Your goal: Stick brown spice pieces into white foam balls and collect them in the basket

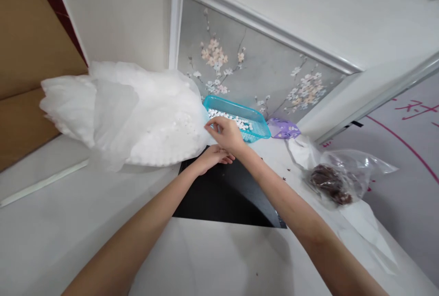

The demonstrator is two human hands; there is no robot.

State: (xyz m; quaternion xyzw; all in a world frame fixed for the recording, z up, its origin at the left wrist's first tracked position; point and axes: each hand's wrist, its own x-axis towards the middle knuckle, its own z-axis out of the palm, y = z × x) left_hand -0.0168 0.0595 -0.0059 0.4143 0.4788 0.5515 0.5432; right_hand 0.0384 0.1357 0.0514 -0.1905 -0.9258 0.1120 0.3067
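My right hand (pixel 226 134) is raised over the near left side of a turquoise plastic basket (pixel 260 124). Its thumb and index finger meet in a pinch, and I cannot make out what, if anything, is between them. Small white beads or balls (pixel 243 124) lie inside the basket. Just below, my left hand (pixel 213 158) hovers above a black mat (pixel 219 200) with its fingers curled in; its grip is partly hidden. Close to both hands on the left bulges a large, translucent white bag (pixel 161 118) full of similar small white pieces.
Behind the basket a framed blossom picture (pixel 267 58) leans on the wall. A purple packet (pixel 283 129) touches the basket's right end. Further right lie a clear bag with dark brown contents (pixel 331 184) and a whiteboard (pixel 404 150). Cardboard (pixel 30 58) stands at left.
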